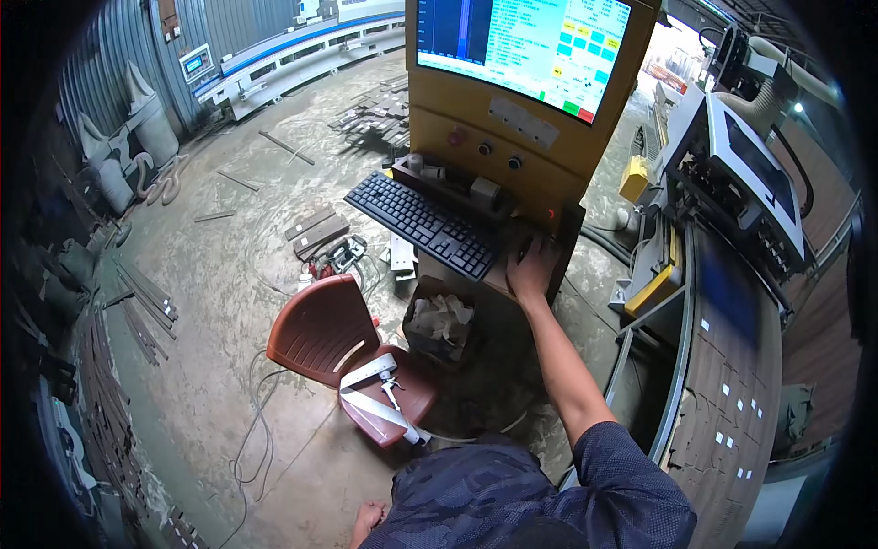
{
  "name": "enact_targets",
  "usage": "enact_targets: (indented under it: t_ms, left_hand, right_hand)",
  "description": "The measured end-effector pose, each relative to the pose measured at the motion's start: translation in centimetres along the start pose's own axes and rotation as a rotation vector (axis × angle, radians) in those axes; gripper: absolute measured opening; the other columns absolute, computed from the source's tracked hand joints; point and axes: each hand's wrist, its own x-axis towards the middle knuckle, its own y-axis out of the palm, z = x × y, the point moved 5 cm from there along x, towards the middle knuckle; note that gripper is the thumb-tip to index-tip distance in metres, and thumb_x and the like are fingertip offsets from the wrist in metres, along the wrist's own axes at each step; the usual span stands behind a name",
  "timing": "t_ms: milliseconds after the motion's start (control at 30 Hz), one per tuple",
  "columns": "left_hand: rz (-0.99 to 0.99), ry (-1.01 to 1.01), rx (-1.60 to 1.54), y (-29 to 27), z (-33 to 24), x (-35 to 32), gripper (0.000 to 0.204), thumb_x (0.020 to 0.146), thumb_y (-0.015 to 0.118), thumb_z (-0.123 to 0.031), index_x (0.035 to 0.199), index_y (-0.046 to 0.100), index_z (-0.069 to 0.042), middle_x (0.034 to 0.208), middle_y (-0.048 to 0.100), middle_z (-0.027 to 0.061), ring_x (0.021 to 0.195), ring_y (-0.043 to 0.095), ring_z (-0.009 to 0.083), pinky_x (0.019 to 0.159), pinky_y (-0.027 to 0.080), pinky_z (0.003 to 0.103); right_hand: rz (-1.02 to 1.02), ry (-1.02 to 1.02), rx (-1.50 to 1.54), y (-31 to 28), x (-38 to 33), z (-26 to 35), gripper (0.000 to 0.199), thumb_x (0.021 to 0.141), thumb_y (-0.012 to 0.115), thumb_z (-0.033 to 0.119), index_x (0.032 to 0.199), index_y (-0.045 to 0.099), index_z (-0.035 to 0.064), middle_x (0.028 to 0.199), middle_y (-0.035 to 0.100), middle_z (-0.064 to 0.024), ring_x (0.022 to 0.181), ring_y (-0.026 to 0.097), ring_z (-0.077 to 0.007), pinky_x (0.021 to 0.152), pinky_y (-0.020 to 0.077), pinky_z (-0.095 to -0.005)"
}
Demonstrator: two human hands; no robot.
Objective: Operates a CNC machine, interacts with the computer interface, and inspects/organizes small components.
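Note:
My right hand (pixel 533 268) rests over a dark computer mouse (pixel 524 245), fingers curved round it, on the shelf of a yellow control cabinet (pixel 448 108). Left of the mouse lies a black keyboard (pixel 422 223), set at a slant along the shelf. Above it a lit screen (pixel 521 50) shows a dark panel, lines of text and coloured buttons. Low at my side hangs my left hand (pixel 369 517), its fingers curled in and nothing visible in them. Between keyboard and cabinet is a narrow tray (pixel 439 186) with small items.
Left of my body stands a reddish-brown plastic chair (pixel 315 325) with an air blow gun (pixel 390 384) on its seat. A bin of scraps (pixel 441 320) sits under the shelf. Cables (pixel 267 435) trail over the floor. To my right is a machine bed with brown boards (pixel 722 412).

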Motion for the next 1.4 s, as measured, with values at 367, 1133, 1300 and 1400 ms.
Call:
enact_targets:
  t_ms: [367, 1133, 1300, 1400]
  left_hand:
    - [-0.097, 0.055, -0.054, -0.7, -4.3, -0.4, 0.029, 0.098, 0.065, -0.026, 0.107, 0.073, 0.0, 0.092, 0.073, 0.0072, 0.084, 0.066, 0.0182, 0.08, 0.054, 0.035]
    - [-0.108, 0.085, -0.078, 0.1, -0.3, 1.4, 0.03, 0.099, 0.067, -0.032, 0.11, 0.07, -0.004, 0.076, 0.071, 0.0064, 0.052, 0.055, 0.0129, 0.047, 0.044, 0.033]
    - [-0.088, 0.092, -0.118, -0.1, -0.3, 1.4, 0.031, 0.099, 0.067, -0.031, 0.113, 0.069, -0.004, 0.076, 0.071, 0.0071, 0.05, 0.053, 0.0129, 0.045, 0.043, 0.033]
    - [-0.079, 0.087, -0.116, 0.0, 0.2, 2.2, 0.031, 0.098, 0.068, -0.031, 0.115, 0.068, -0.004, 0.076, 0.071, 0.0074, 0.049, 0.053, 0.0131, 0.045, 0.043, 0.033]
  right_hand:
    - [-0.039, -0.049, -0.037, 0.2, -0.4, -0.1, 0.054, 0.086, 0.069, 0.024, 0.132, 0.053, -0.0005, 0.131, 0.054, -0.0285, 0.123, 0.052, -0.0464, 0.107, 0.0398, -0.0555]
    - [-0.014, -0.025, 0.019, -0.3, -0.2, 0.7, 0.049, 0.089, 0.068, 0.024, 0.132, 0.056, 0.0024, 0.132, 0.056, -0.0264, 0.124, 0.052, -0.0453, 0.108, 0.0406, -0.0542]
    - [-0.024, -0.039, -0.001, -0.2, -0.3, 0.8, 0.048, 0.09, 0.067, 0.024, 0.132, 0.056, 0.0027, 0.131, 0.056, -0.0265, 0.123, 0.052, -0.0454, 0.107, 0.0412, -0.0547]
    - [-0.009, -0.017, -0.009, -0.1, -0.2, 0.4, 0.048, 0.09, 0.067, 0.024, 0.132, 0.056, 0.0027, 0.131, 0.056, -0.0268, 0.123, 0.052, -0.0461, 0.107, 0.0409, -0.0548]
